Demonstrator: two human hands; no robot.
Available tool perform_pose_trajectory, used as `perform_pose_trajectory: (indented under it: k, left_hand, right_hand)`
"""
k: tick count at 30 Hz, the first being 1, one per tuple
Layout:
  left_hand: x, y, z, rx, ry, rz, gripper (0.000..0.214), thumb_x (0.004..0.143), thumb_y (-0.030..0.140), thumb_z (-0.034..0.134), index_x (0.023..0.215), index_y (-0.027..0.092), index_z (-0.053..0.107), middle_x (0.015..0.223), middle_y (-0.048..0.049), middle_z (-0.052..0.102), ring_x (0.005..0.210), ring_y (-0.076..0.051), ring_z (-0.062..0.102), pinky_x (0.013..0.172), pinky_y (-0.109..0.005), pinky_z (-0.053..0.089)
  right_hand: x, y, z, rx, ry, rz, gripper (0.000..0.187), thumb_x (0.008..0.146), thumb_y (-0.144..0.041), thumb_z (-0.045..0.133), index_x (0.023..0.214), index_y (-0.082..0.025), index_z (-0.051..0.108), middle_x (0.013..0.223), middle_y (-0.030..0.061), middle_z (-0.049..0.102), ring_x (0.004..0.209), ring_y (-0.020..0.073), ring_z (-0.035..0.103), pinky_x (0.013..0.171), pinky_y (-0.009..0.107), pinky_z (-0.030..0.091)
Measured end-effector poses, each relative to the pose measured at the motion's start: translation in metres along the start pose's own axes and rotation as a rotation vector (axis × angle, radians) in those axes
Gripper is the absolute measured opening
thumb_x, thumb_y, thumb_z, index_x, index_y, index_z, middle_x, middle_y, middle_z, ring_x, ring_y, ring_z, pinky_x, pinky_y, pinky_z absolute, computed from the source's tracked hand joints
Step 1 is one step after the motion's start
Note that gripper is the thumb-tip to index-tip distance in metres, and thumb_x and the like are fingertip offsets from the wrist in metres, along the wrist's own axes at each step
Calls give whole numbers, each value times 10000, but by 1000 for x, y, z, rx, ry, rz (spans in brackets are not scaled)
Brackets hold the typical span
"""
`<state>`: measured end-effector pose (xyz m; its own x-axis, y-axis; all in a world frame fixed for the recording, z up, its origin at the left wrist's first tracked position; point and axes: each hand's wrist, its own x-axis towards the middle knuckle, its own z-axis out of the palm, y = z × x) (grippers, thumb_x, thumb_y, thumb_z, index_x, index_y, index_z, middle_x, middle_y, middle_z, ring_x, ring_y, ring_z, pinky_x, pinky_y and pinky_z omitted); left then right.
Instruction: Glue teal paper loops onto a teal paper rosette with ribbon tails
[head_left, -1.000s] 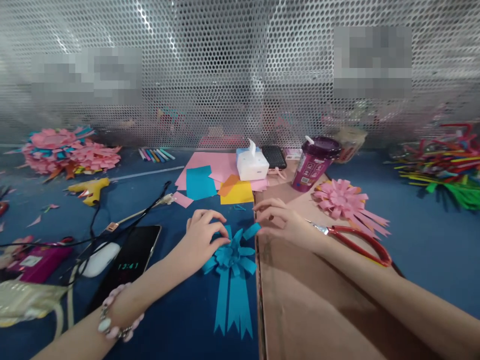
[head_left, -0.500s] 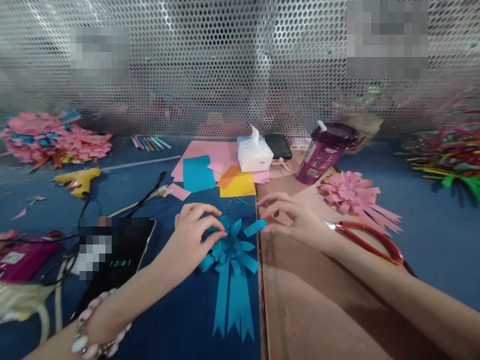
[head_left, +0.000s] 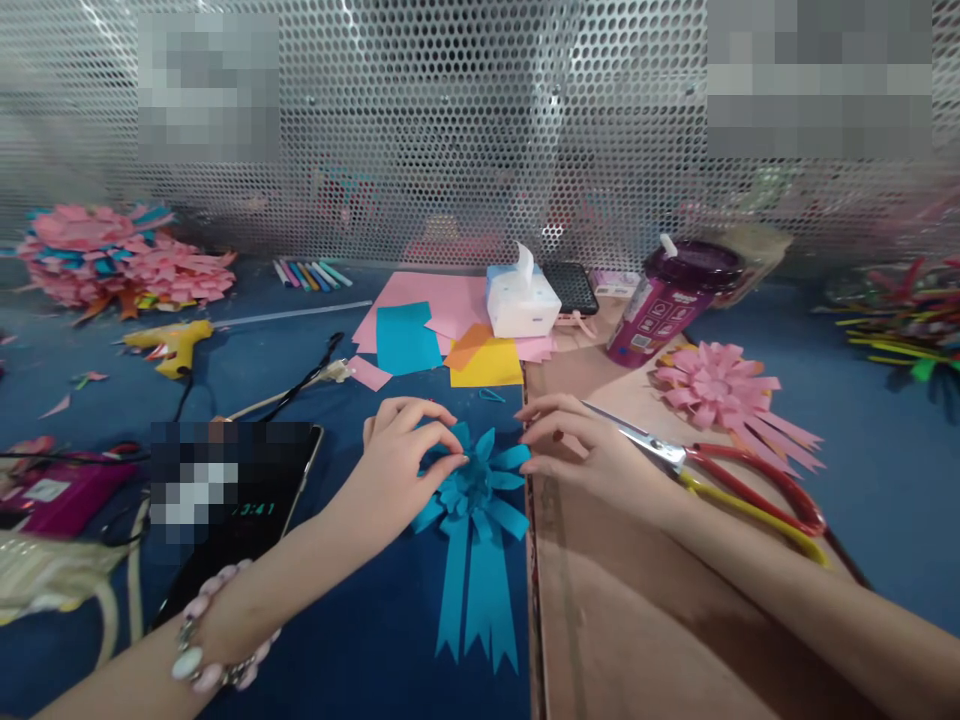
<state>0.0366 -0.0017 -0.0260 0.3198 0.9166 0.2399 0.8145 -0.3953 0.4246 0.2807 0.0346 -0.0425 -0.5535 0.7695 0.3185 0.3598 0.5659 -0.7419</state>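
Observation:
A blue paper flower (head_left: 476,490) with notched ribbon tails hanging toward me lies on the dark blue tabletop, beside the brown board's edge. My left hand (head_left: 416,450) is at its upper left, thumb and index finger pinched together on a petal near the centre. From the right, my right hand (head_left: 581,445) reaches in with fingers curved and apart. Its fingertips are at the end of a right-hand petal; whether they touch it is hard to tell. Red-and-yellow-handled scissors (head_left: 675,455) lie partly behind my right hand and forearm.
Beyond the flower are blue paper (head_left: 409,338), yellow paper (head_left: 487,368) and a tissue pack (head_left: 523,300). A purple cup (head_left: 660,310) and a pink paper flower (head_left: 716,385) stand right. Left are a phone (head_left: 255,480), a yellow glue gun (head_left: 176,347) and cables. Perforated metal (head_left: 450,130) rises behind.
The right-hand petal, tilted up near my right fingertips before, now lies more level among the others. My right hand stays close to it. The view has shifted slightly, showing more of the scissors.

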Motion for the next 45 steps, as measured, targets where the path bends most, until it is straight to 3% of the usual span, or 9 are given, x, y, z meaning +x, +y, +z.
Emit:
perform_pose_trajectory:
  k: [12, 45]
  left_hand:
    - [2, 3, 7, 3, -30, -53, 78, 838, 241, 633, 763, 229, 651, 1110, -4, 601, 1112, -237, 439, 915, -442, 311]
    - [0, 3, 12, 56, -43, -15, 58, 847, 261, 616, 799, 228, 624, 1156, -7, 595, 1140, -249, 438, 853, -413, 312]
  right_hand:
    - [-4, 5, 10, -24, -16, 101, 151, 785, -361, 685, 888, -251, 669, 1128, 38, 573, 1045, 184, 555, 872, 338, 474]
    - [-6, 9, 11, -72, -40, 47, 189, 799, -391, 663, 914, -240, 668, 1152, 60, 557, 1083, 199, 540, 920, 361, 472]
